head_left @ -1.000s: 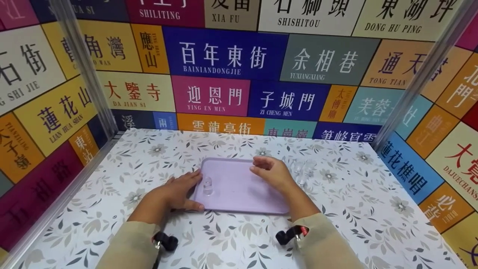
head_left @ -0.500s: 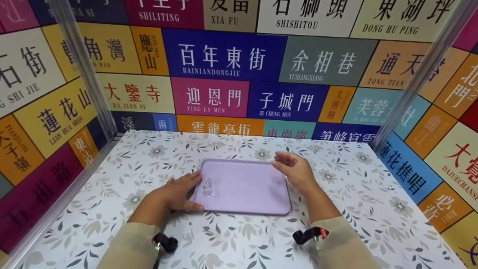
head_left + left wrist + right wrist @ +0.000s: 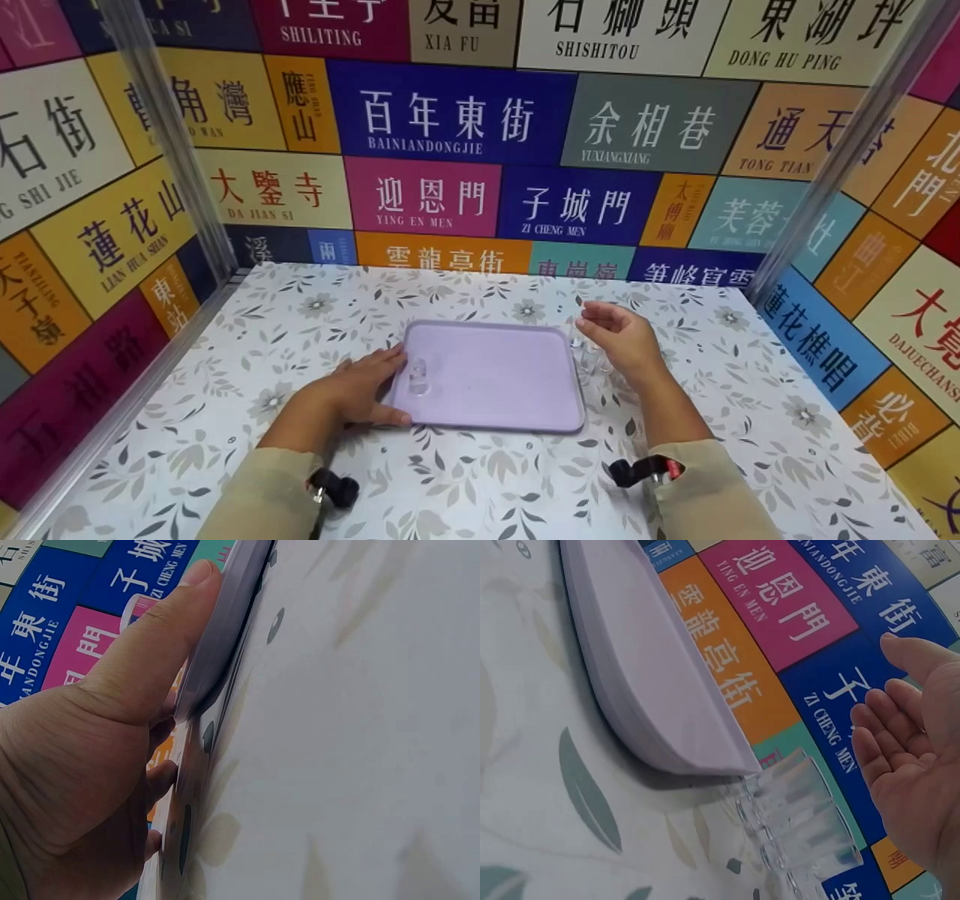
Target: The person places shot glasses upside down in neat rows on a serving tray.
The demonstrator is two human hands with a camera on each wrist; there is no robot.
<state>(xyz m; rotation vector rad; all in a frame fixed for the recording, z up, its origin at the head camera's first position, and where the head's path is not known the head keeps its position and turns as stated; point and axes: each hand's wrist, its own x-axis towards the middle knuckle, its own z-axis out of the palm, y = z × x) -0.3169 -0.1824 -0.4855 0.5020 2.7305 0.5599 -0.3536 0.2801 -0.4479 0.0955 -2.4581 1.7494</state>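
A lilac rectangular tray (image 3: 487,375) lies on the table. One small clear glass (image 3: 418,376) stands near its left end. My left hand (image 3: 352,390) rests against the tray's left side, fingers extended along the edge and thumb at the front corner; in the left wrist view the thumb lies along the tray's rim. Just beyond the right edge, several small clear cups with narrow stems (image 3: 802,817) stand close together on the table. Above and beside them hovers my right hand (image 3: 626,341), fingers loosely bent with nothing between them. It partly hides the cups in the head view.
The tabletop (image 3: 480,480) has a white cover printed with grey leaves and flowers. Colourful panels with large characters (image 3: 450,112) wall in the back and both sides. Clear upright posts (image 3: 172,142) stand at the back corners.
My right hand has moved right, from over the tray to beside the cups past its right edge. My left hand, the tray and the glass on it stay where they were.
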